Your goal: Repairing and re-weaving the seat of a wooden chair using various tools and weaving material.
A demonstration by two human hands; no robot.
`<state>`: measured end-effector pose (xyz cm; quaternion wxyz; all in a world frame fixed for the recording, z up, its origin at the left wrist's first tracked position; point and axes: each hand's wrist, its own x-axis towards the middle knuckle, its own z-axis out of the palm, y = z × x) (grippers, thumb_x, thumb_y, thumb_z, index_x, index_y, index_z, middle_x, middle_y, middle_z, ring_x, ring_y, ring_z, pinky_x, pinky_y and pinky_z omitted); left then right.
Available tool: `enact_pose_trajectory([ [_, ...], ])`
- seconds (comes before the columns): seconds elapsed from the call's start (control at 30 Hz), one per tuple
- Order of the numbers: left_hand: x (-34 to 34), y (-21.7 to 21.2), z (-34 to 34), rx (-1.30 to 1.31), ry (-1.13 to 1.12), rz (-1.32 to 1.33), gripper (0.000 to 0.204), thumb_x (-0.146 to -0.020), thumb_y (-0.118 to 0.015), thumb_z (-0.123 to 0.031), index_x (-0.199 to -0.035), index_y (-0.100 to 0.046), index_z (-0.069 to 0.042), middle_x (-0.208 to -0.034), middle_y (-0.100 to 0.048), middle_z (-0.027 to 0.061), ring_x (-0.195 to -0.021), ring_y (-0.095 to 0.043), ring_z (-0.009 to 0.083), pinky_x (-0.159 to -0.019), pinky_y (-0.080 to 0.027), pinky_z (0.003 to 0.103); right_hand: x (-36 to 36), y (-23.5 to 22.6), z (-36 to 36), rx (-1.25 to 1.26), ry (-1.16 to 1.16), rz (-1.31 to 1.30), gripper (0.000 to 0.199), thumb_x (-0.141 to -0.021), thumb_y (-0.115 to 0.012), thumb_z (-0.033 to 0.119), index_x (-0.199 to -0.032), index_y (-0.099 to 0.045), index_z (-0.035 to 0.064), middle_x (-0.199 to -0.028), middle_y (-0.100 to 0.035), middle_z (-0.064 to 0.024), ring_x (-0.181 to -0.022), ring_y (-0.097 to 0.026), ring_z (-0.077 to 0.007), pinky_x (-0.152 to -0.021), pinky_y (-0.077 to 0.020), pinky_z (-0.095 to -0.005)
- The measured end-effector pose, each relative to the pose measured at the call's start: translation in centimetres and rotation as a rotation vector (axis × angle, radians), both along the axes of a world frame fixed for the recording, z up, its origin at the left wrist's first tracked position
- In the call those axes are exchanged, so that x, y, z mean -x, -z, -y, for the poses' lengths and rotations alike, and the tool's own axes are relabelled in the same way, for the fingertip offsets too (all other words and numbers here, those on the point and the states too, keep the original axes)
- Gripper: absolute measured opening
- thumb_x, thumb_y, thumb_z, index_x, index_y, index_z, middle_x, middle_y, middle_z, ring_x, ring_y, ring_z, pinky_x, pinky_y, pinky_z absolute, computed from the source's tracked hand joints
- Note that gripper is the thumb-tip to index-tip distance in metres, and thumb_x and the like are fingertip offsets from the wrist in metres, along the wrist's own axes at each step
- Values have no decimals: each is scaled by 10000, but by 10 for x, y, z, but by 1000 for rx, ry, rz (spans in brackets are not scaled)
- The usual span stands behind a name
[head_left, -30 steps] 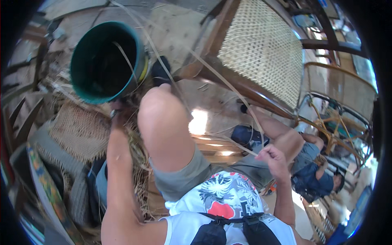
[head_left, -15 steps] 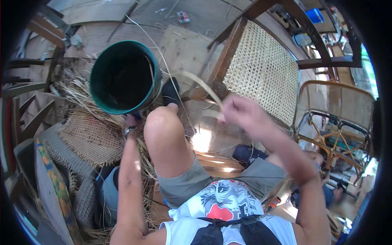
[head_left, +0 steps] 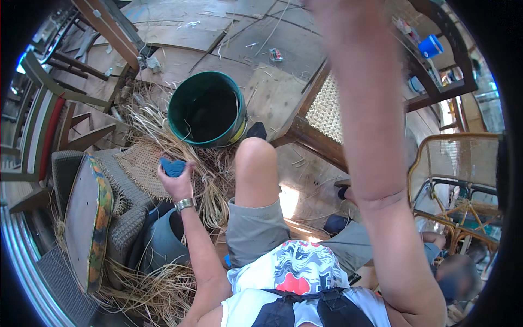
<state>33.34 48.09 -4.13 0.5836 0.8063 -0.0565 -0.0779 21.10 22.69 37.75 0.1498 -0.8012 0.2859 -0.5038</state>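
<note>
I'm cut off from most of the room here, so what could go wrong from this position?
1. The right arm is raised across the view and its hand is out of frame, so whatever it holds can't be checked.
2. Loose straw lies around the green bucket near the bent knee; it might snag or slip underfoot.
3. The left hand pinches a small blue object; it could drop into the straw.

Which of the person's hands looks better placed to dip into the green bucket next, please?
Probably the left. The left hand is low beside the green bucket, though it grips a small blue object. The right arm is raised high, its hand out of view.
</note>
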Motion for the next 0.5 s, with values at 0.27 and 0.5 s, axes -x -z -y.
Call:
enact_pose_trajectory([
  [0.27,-12,-12,-90,307,221,-548,810,-762,-808,-571,-1253,-536,13,-1017,-669,152,-783,-664,220,-671,-560,302,-30,254,-44,-1716,-740,544,176,-1020,-574,242,-973,-558,74,-822,-642,-79,-801,-688,-230,-701,-562,-364],
  [0.5,73,-51,-4,1132,207,-951,708,-817,-774,-544,-1288,-541,-69,-1239,-644,125,-1116,-656,271,-966,-545,449,-6,318,-136,-880,-484,-535,232,-906,-620,257,-905,-669,30,-833,-710,-163,-789,-702,-305,-729,-541,-407],
])
